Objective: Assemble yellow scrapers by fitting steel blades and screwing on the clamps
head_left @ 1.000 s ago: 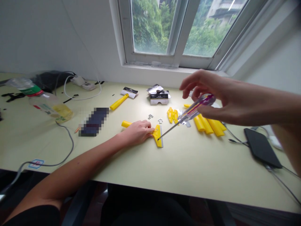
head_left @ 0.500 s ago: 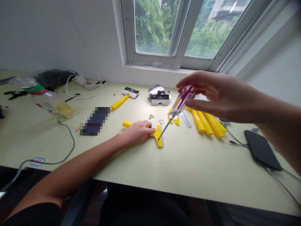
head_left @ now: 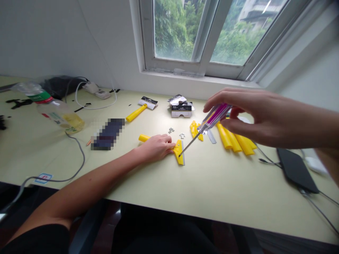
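A yellow scraper with a metal blade along its right edge lies on the table. My left hand is closed around its neck and presses it down; the handle end sticks out behind the hand. In my right hand is a screwdriver with a clear and purple handle, gripped between thumb and fingers. It slants down to the left, and its tip meets the lower part of the scraper head. Two small piles of screws or nuts lie just beyond, beside loose yellow head pieces and a bare blade.
Several yellow handles lie at the right, near a black phone with cables. Behind are card packages and another yellow handle. At the left are a tilted plastic bottle, a pixelated dark object and a grey cable.
My right hand has shifted right and slightly down, and the screwdriver leans over more, its tip still on the scraper head. The left hand keeps its hold.
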`<state>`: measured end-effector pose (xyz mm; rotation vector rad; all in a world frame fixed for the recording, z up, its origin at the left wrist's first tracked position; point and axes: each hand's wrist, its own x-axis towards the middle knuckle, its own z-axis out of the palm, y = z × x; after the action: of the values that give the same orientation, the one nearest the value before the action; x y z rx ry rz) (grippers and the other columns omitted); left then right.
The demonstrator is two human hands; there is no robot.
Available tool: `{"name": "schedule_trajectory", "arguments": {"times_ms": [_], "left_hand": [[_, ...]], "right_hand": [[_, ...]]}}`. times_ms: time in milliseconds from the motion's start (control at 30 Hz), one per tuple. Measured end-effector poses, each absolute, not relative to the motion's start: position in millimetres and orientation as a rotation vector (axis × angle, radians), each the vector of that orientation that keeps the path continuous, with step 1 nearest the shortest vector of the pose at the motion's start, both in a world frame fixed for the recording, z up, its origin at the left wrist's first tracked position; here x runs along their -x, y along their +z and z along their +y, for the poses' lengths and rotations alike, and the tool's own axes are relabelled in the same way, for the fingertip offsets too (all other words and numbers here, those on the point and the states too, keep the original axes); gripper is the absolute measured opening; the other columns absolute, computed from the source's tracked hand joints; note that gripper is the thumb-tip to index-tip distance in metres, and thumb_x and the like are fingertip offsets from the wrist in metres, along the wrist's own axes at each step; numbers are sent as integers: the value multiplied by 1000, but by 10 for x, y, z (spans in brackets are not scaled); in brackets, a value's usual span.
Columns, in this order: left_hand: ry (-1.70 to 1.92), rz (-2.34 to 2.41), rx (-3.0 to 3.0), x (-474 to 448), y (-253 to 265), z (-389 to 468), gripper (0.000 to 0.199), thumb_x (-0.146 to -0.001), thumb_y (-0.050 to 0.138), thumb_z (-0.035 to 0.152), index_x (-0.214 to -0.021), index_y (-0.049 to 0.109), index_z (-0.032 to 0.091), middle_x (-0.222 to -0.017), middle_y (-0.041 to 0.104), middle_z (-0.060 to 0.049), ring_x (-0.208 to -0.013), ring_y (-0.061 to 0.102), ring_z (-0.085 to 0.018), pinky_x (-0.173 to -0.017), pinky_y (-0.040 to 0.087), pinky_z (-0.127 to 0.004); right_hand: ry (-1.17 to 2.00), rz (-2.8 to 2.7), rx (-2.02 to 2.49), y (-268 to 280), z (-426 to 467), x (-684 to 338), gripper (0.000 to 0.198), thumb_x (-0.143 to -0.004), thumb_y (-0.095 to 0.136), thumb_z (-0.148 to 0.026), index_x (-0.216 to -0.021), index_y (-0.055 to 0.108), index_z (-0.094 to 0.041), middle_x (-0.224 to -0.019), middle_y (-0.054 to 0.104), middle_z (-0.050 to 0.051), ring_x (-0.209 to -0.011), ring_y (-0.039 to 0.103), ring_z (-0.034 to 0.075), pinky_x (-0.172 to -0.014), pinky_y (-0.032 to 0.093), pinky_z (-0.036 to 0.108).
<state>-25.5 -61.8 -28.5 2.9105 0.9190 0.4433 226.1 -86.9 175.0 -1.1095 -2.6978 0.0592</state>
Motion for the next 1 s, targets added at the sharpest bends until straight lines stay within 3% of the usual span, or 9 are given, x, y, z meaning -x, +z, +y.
{"name": "schedule_trajectory", "arguments": {"times_ms": [100, 200, 333, 533, 633, 800, 900, 933, 1000], "left_hand": [[434, 927, -2912, 252, -280, -620, 25, -95, 48, 33, -107, 66, 20, -95, 63, -7, -85, 58, -18, -74, 47, -30], [431, 933, -2912, 250, -282, -621, 25, -95, 48, 33, -107, 66, 20, -94, 63, -7, -85, 58, -18, -74, 47, -30], [436, 927, -2912, 252, -292, -618, 26, -95, 48, 33, -108, 67, 20, -95, 62, -9, -86, 58, -18, -73, 47, -31], [424, 925, -2917, 251, -275, -621, 26, -95, 48, 33, -108, 66, 20, -94, 63, -7, -86, 58, -18, -73, 47, -29], [423, 931, -2904, 248, -265, -626, 25, -95, 48, 33, -107, 66, 20, -93, 63, -7, -85, 57, -18, -74, 47, -29], [422, 926, -2901, 250, -268, -624, 25, -95, 49, 33, -107, 66, 20, -94, 63, -7, -85, 57, -18, -73, 47, -29], [432, 920, -2902, 255, -270, -620, 25, -95, 48, 32, -108, 66, 20, -95, 63, -7, -86, 57, -18, -74, 47, -30], [435, 918, -2901, 257, -270, -620, 25, -95, 48, 32, -108, 66, 20, -95, 63, -7, -86, 57, -18, -74, 47, -30], [435, 911, -2900, 258, -269, -621, 25, -95, 48, 32, -108, 66, 20, -94, 63, -7, -85, 57, -18, -74, 47, -30]], "right_hand": [[-35, -2491, 1227, 1691, -894, -2193, 31, -90, 46, -41, -114, 58, -26, -80, 67, 4, -63, 58, 20, -55, 41, 33], [-42, -2460, 1165, 1649, -896, -2163, 31, -86, 51, -33, -115, 55, -25, -88, 66, 4, -62, 58, 19, -54, 41, 33], [275, -2460, 1056, 1646, -915, -2174, 39, -79, 60, -33, -117, 52, -30, -113, 62, 6, -84, 62, 24, -63, 49, 34], [638, -1901, 942, 1422, -893, -1978, 21, -96, 36, -39, -111, 46, -29, -107, 61, 5, -84, 63, 19, -76, 53, 37], [416, -1997, 992, 1355, -824, -1936, 33, -99, 21, -40, -102, 50, -25, -92, 62, 6, -79, 61, 19, -72, 50, 38], [-139, -2363, 1357, 1601, -743, -2148, 47, -92, 40, -56, -63, 50, -21, -57, 50, 3, -57, 50, 18, -62, 39, 38], [-154, -2607, 1378, 1770, -748, -2297, 32, -92, 44, -48, -81, 61, -24, -64, 58, 3, -56, 51, 17, -56, 39, 34], [-64, -2665, 1300, 1802, -762, -2327, 24, -90, 48, -44, -94, 62, -26, -75, 64, 4, -61, 55, 19, -56, 41, 34], [165, -2727, 1146, 1819, -799, -2347, 32, -87, 54, -39, -118, 56, -31, -100, 68, 4, -78, 62, 21, -61, 47, 34]]}}
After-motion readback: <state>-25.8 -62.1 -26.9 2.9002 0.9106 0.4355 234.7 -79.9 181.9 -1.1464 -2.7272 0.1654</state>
